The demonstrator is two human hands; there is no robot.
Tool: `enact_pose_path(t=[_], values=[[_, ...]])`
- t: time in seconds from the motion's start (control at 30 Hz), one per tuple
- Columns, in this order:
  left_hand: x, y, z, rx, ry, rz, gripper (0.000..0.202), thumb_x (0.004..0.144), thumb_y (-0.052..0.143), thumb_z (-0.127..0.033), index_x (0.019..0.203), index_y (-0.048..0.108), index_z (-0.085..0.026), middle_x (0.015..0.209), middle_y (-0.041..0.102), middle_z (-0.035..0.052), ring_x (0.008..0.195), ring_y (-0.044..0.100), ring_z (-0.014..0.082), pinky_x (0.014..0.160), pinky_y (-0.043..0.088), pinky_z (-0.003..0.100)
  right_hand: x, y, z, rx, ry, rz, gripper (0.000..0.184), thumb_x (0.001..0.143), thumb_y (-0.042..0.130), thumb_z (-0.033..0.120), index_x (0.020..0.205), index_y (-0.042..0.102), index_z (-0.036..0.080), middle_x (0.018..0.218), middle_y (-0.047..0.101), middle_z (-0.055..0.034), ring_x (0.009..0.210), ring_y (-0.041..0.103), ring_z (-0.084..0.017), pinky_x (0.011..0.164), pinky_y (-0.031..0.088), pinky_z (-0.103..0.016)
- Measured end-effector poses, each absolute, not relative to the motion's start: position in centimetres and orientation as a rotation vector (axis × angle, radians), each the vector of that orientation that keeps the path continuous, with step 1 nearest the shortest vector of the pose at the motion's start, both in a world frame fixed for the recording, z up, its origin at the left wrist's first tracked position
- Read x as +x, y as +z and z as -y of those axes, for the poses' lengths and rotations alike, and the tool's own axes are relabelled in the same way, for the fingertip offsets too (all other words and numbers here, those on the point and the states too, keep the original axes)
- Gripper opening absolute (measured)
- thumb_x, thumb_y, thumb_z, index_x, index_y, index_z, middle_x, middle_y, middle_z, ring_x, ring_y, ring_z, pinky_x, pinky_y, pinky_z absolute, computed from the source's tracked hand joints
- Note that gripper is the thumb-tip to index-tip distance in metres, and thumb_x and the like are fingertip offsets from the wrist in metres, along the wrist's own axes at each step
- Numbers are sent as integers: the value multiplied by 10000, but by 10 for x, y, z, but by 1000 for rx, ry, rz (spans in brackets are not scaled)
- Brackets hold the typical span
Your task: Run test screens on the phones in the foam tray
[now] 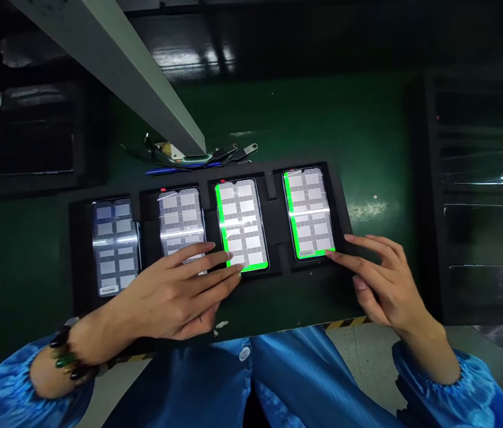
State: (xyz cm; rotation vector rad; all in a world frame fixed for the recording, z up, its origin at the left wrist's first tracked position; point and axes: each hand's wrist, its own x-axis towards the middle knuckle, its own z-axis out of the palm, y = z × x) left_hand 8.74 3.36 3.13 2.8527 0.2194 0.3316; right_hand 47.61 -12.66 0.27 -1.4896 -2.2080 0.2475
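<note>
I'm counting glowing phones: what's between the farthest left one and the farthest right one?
In the head view, two more: a grey-patterned phone and a green-edged phone, the left hand over part of each.

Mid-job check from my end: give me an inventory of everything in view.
Table: 1, green, centre
Tray: apparently 1, black, mid-table
Green-edged screens: 2, white-grey with green, tray's right half
Plain screens: 2, white-grey, tray's left half
Left dark panels: at least 2, black, white-labelled
Right dark panels: 4, black, white-labelled
Post: 1, grey, upper left
Pen: 1, blue, by post's foot
Floor: pale grey, below table
Clothing: blue, sleeves and lap
Bracelet: 1, dark-and-green beads, left wrist
Left hand: 1, bare, over middle screens
Right hand: 1, bare, at rightmost screen's lower corner
</note>
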Motion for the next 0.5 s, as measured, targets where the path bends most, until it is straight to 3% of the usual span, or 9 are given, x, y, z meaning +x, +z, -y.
enact_pose_path(t=[0.3,0.5], values=[[80,38,-32,2926,354,-180,346,996,584,-215,1232,831,-158,1210,881,41,1224,768,240,1237,549,399,484,3,127,-1501,165,2199,448,1031,554,100,1438,714,196,1186,880,-56,1334,714,-390,1060,522,-578],[105,29,-30,2848,224,-153,476,994,596,-266,1431,761,-169,1454,804,45,1380,725,262,1332,474,409,483,6,127,-1547,208,2187,569,1019,562,124,1560,644,277,1205,879,-35,1345,726,-381,1066,535,-597]])
